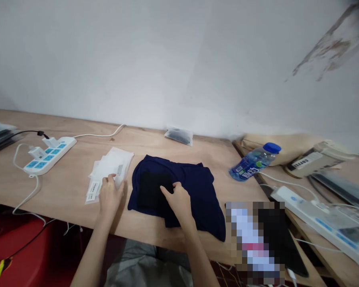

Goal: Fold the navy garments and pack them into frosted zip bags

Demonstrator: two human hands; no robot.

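A stack of white translucent plastic bags (115, 161) with a printed label lies on the wooden table. My left hand (111, 195) is over its near edge, fingertips bent down onto the top bag, with thumb and forefinger apart. To the right, a navy blue garment (200, 195) is spread in loose layers. On its left part rests a black folded cloth (152, 189). My right hand (181, 201) has its thumb on top of the black cloth's right side and the fingers bent at the edge; some fingertips are hidden.
A white power strip (52, 155) with plugs and cables lies at left. By the wall is a small packed bag (178, 135). At right are a blue-capped bottle (254, 161), a coffee container (314, 159), a blurred-out phone (254, 243) and a second power strip (326, 223).
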